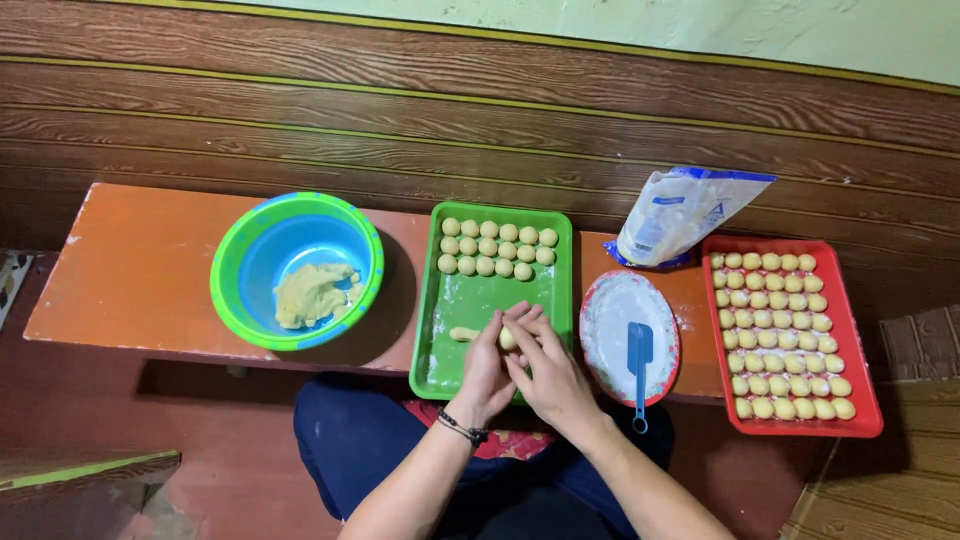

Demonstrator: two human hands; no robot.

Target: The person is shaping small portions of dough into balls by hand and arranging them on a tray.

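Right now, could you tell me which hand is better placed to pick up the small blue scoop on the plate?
Probably the right hand: it sits nearer the blue scoop on the plate; the left hand is farther.

A low orange table [140, 265] stands along a wood-panelled wall. On it, from left to right, rest a green-rimmed blue bowl [296, 268], a green tray [490, 300], a flour-dusted oval plate [628, 335], a white flour bag [680, 215] behind the plate, and a red tray [792, 338].
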